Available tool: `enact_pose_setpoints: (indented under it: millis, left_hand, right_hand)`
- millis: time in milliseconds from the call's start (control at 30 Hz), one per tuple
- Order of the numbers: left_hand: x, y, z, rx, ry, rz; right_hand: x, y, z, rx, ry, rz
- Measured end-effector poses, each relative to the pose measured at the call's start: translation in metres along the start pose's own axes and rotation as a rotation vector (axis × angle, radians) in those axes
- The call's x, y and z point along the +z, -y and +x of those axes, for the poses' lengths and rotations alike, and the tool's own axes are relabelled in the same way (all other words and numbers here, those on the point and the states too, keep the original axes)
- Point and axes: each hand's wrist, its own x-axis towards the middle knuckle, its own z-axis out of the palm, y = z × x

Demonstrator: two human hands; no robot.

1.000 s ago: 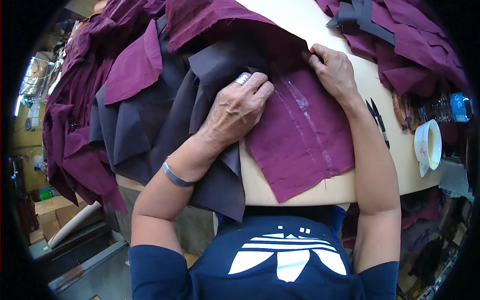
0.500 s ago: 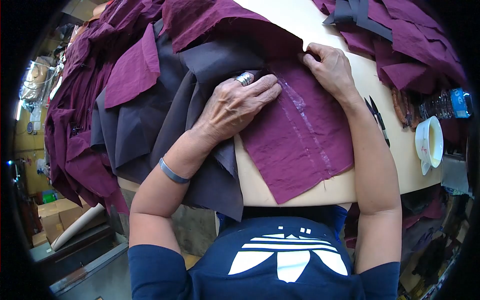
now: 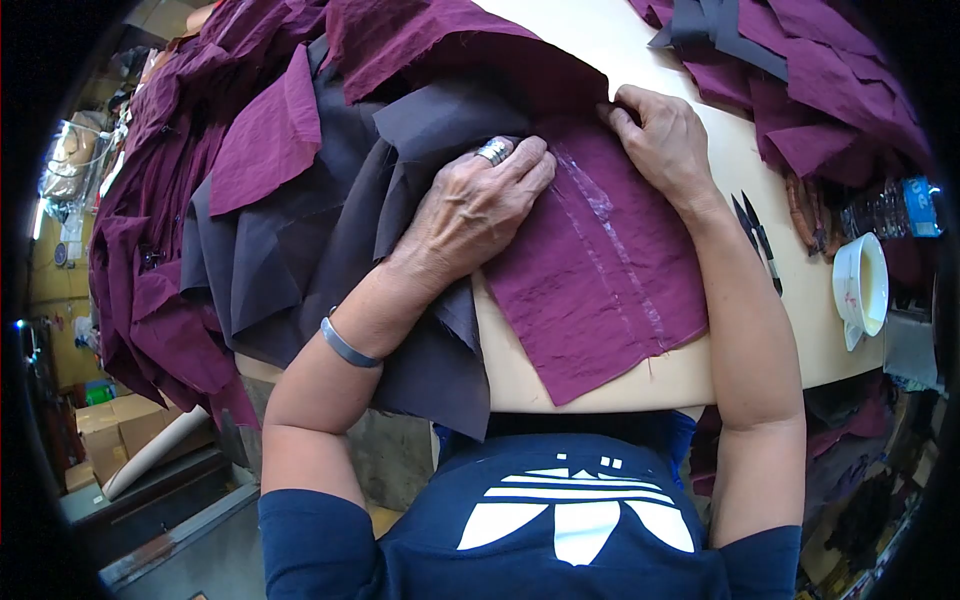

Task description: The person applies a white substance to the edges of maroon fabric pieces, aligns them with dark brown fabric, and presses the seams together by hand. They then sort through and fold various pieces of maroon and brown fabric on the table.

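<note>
A maroon fabric piece (image 3: 610, 250) lies on the table, with two whitish, shiny streaks running down it. At its upper left edge is my left hand (image 3: 482, 205), wearing a silver ring; its fingers are bent and pressed together on the cloth, fingertips partly hidden. My right hand (image 3: 662, 145) pinches the fold at the upper right between thumb and index finger. Dark grey fabric (image 3: 290, 230) is bunched under and beside my left forearm. More maroon cloth (image 3: 430, 45) folds across the top, joining the piece near my fingers.
On the right of the pale table (image 3: 515, 360) lie black-handled scissors or snips (image 3: 757, 240), a white bowl (image 3: 862, 285) and a plastic bottle (image 3: 900, 210). Maroon fabric heaps (image 3: 830, 90) fill the upper right and the left side. Cardboard boxes (image 3: 125, 430) stand at lower left.
My left hand has shifted slightly left, its fingers more curled than before. My right hand keeps its pinch in nearly the same place.
</note>
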Motion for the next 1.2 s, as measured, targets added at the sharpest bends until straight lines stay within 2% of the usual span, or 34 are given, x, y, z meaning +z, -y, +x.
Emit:
enact_pose_setpoints:
  millis: [233,433,533,567,633,700,767,833,967,1200]
  left_hand:
    - [0.002,0.0,-0.001,-0.018,-0.024,-0.022]
    - [-0.005,0.003,0.002,0.014,-0.02,-0.045]
    - [-0.002,0.007,0.0,-0.02,-0.062,-0.156]
    - [-0.003,0.009,0.0,-0.048,-0.069,-0.22]
    - [-0.002,0.013,0.0,-0.097,-0.103,-0.352]
    - [0.003,0.018,-0.001,-0.138,-0.165,-0.481]
    - [0.004,0.02,-0.002,-0.234,-0.215,-0.546]
    - [0.001,0.018,-0.002,-0.334,-0.286,-0.55]
    - [0.007,0.026,0.002,-0.246,-0.343,-0.253]
    - [0.011,0.037,0.008,-0.259,-0.174,-0.222]
  right_hand:
    - [0.0,0.0,-0.001,-0.021,-0.061,0.058]
    - [0.001,0.0,-0.001,-0.08,-0.044,-0.064]
    - [-0.017,0.008,0.0,-0.287,-0.368,-0.171]
    - [-0.026,0.015,-0.004,-0.377,-0.4,-0.144]
    - [-0.024,0.035,-0.02,-0.437,-0.278,0.249]
    - [-0.013,0.045,-0.031,-0.378,-0.013,0.427]
    - [-0.001,0.041,-0.034,-0.356,0.102,0.373]
    - [0.002,0.044,-0.038,-0.357,0.093,0.283]
    - [0.002,0.047,-0.04,-0.411,0.105,0.13]
    - [0.004,0.052,-0.04,-0.44,0.139,0.033]
